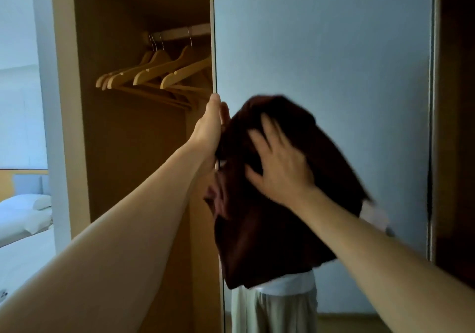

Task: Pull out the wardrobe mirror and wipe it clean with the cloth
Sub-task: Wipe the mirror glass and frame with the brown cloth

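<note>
Wardrobe mirror (334, 63): pulled out, upright before me.
My left hand (209, 124): grips left frame edge, steadying panel against push.
My right hand (279, 164): fingers spread flat, pressing dark brown cloth (270, 230) onto glass mid-height; wipe underway.
Wooden hangers (154, 73): on rail behind.

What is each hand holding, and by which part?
The left hand grips the mirror by its left edge. The right hand presses the cloth, near its top, flat against the mirror.

Head view faces forward, close to the mirror (334, 75).
</note>
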A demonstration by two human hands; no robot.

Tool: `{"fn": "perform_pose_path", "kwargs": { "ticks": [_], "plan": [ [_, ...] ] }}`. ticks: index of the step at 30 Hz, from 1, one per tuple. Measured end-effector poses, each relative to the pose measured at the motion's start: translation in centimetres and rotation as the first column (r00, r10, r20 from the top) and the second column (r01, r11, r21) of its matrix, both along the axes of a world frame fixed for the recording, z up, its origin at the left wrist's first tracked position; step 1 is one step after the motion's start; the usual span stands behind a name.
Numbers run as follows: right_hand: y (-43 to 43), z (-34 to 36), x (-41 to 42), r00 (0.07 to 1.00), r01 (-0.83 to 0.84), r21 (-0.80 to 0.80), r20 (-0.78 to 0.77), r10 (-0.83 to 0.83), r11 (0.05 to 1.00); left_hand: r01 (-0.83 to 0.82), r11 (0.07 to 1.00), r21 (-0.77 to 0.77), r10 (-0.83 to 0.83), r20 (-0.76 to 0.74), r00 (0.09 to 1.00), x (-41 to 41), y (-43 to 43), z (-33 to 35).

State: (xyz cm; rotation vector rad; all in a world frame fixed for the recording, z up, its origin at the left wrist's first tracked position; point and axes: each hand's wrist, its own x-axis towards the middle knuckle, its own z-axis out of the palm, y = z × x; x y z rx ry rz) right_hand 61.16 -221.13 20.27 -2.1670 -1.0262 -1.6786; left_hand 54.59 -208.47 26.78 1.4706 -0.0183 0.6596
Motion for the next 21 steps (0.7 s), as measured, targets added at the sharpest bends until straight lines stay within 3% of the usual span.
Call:
{"fn": "perform_pose_path", "kwargs": {
  "ticks": [3, 7, 11, 14, 17, 21],
  "plan": [
    [-0.6, -6.8, -0.1, 0.993, -0.115, -0.167, -0.052, 0.108, 0.979, 0.038, 0.990, -0.134, -0.033, 0.033, 0.999, 0.3, -0.7, 0.1],
    [-2.2, -12.7, -1.1, 0.976, -0.146, -0.454, -0.209, 0.054, 0.879, -0.190, 0.982, 0.015, 0.190, 0.025, 0.982, 0.9, -0.7, 0.2],
    [-4.8, -9.1, -0.1, 0.979, -0.195, -0.560, -0.161, 0.125, 0.805, -0.261, 0.961, 0.091, 0.255, 0.070, 0.964, 1.5, -0.8, 0.0],
    [-6.8, -2.1, 0.7, 0.990, -0.135, -0.450, -0.085, 0.108, 0.883, -0.240, 0.968, 0.069, 0.236, 0.067, 0.969, 2.0, -0.3, -0.2],
    [-8.6, 5.7, 1.6, 0.999, -0.038, -0.146, -0.017, 0.036, 0.989, -0.232, 0.970, 0.074, 0.227, 0.069, 0.971, 2.8, 0.4, -0.3],
    [-9.3, 11.3, 1.7, 1.000, -0.006, 0.113, -0.011, 0.007, 0.994, -0.253, 0.965, 0.065, 0.247, 0.086, 0.965, 3.0, 0.4, -0.6]
  ]
}}
